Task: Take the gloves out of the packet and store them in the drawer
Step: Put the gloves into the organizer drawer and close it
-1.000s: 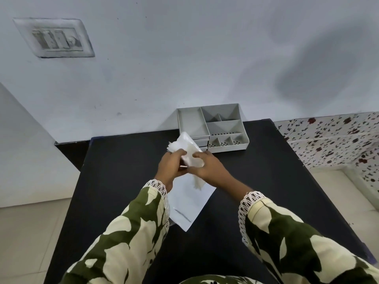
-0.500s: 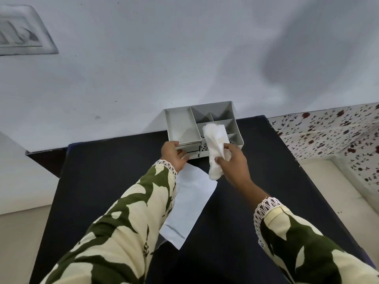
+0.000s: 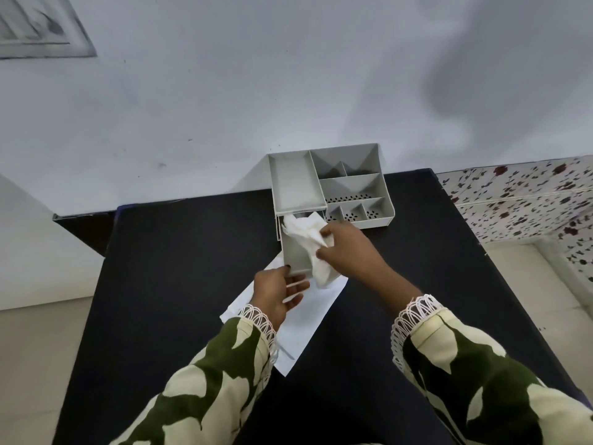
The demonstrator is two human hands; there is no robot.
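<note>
Head camera, downward, seemingly near table (image 3: 176,252).

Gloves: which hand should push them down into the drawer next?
Right. The right hand grips the gloves over the open drawer; the left hand holds the drawer's front, likely better left steadying it.

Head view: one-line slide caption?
Right hand holds white gloves at the open drawer; left hand grips the drawer front; packet lies on the black table.
</note>
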